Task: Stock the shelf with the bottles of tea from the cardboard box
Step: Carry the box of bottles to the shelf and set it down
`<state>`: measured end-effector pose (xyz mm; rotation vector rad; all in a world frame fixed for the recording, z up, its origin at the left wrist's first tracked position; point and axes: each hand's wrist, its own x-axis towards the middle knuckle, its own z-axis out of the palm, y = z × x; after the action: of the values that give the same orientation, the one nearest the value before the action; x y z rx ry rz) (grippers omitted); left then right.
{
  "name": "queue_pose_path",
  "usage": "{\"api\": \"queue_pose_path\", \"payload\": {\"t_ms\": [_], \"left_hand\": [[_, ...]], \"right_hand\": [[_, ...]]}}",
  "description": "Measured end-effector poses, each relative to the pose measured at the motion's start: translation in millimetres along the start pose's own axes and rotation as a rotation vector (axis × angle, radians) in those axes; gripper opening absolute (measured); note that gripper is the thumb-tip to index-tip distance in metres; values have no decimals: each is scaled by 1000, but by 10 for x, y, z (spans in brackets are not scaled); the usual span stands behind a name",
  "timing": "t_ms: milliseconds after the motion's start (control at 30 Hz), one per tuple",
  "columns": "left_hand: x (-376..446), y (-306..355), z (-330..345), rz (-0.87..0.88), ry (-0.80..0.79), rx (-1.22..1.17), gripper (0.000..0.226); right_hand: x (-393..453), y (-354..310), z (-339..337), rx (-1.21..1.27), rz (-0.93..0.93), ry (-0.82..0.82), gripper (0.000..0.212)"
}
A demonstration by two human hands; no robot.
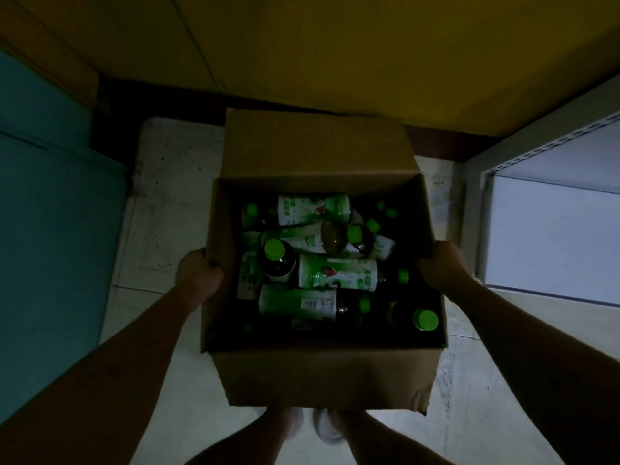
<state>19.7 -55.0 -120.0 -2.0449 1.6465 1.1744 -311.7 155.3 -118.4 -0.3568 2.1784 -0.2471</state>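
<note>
Open brown cardboard box (322,374) is gripped on both side walls: left hand (198,275) curls round the left wall, right hand (441,265) clamps the right wall w/ fingers over the rim. Probably a two-sided hold to keep the load level, since the box looks carried above the pale tiled floor (157,203), feet visible below. Inside, green-capped tea bottles w/ white-green labels (335,273) lie jumbled, some upright, none out yet. White metal shelf w/ slotted uprights (550,236) stands to the right, near the box; stocking not begun.
</note>
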Motion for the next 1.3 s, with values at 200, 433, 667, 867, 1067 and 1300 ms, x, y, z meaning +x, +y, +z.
{"api": "queue_pose_path", "payload": {"t_ms": [200,433,667,867,1067,1300], "left_hand": [[-1267,518,-1030,103,-79,58,25],[-3292,1207,-2400,300,-93,167,29],[-4610,1646,-2790,509,-141,428,27],[-5089,2007,-2587,694,-201,675,27],[-5789,2462,-2057,899,-292,752,34],[-6795,2843,-1119,1092,-324,858,11]], "right_hand": [[-1495,-207,-862,-2,12,82,6],[-3841,-272,-2012,77,82,203,26],[-5413,193,-2289,320,236,319,25],[-6336,661,-2244,436,366,438,18],[-6998,1330,-2254,617,473,578,15],[-7346,2382,-2393,748,579,671,6]]}}
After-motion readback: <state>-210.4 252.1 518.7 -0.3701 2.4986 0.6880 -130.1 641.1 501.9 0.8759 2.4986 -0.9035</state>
